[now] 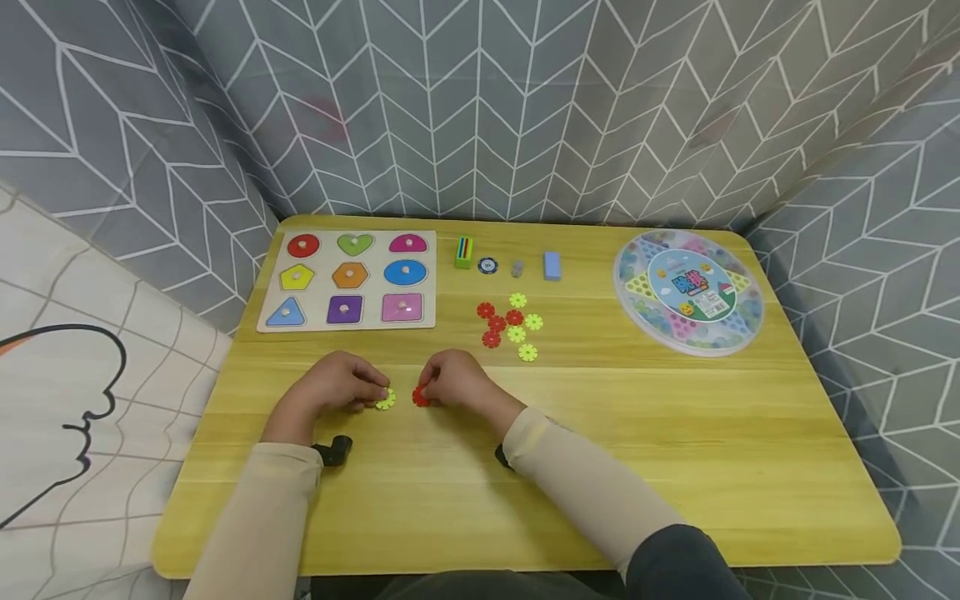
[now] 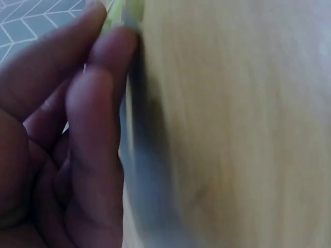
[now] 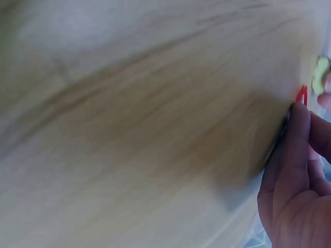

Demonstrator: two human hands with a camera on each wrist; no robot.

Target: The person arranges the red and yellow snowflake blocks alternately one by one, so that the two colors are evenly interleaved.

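My left hand (image 1: 339, 383) pinches a yellow-green notched disc (image 1: 386, 399) between thumb and fingertips, low over the table. A short gap to its right, my right hand (image 1: 457, 380) pinches a red notched disc (image 1: 420, 396), partly covered by the fingers. In the left wrist view only a sliver of the yellow-green disc (image 2: 116, 11) shows past the fingertips. The right wrist view has the red disc (image 3: 302, 95) edge-on at the fingertips, with the yellow-green disc (image 3: 320, 75) close beyond it.
Loose red discs (image 1: 491, 339) and yellow-green discs (image 1: 528, 352) lie beyond the hands. A shape puzzle board (image 1: 318, 322) is at the back left. Behind the discs stand a green box (image 1: 463, 253), a round chip (image 1: 487, 266) and a blue block (image 1: 552, 266). A round game box (image 1: 720, 340) lies right.
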